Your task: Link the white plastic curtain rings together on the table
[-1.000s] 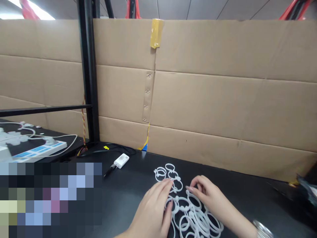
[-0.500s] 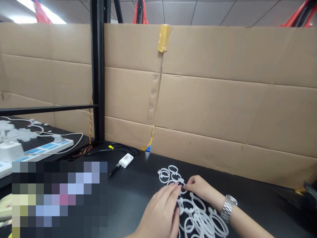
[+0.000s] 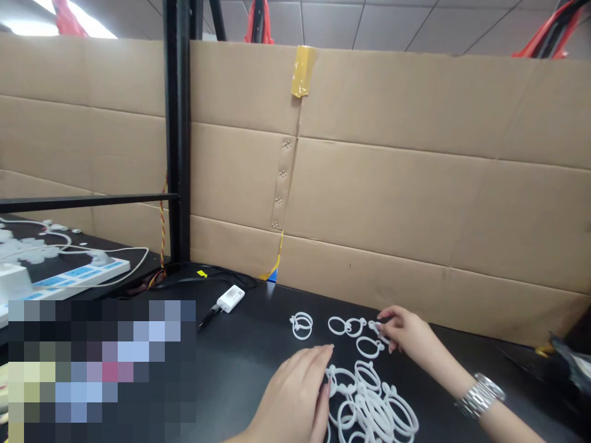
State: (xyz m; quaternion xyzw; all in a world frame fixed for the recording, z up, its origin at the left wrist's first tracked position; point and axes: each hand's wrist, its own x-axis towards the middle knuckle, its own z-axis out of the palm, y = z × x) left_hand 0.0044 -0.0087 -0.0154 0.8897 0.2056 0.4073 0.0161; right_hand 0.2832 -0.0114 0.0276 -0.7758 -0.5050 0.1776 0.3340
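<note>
A pile of white plastic rings with small knobs point(image 3: 376, 415) lies on the black table point(image 3: 221, 375). My left hand point(image 3: 295, 384) rests along the pile's left side, its fingers stretched out and touching the nearest rings. Farther back, my right hand point(image 3: 401, 329), with a silver watch at the wrist, has its fingertips closed on a white plastic ring point(image 3: 373, 326), partly hidden by the fingers. Just left of it lie several separate rings, among them a single ring point(image 3: 368, 347) and two touching rings point(image 3: 346, 327). Another overlapping pair point(image 3: 302, 326) sits farther left.
A cardboard wall point(image 3: 392, 215) borders the table's back. A white adapter point(image 3: 231, 298) with a black plug lies left of the rings. A power strip point(image 3: 83, 277) and a black post point(image 3: 178, 135) stand at left. A dark plastic bag point(image 3: 570, 363) is at right.
My right hand has moved right, and several rings that lay behind the pile are now shifted right with it. The pair at far left stays behind. My left hand is almost still.
</note>
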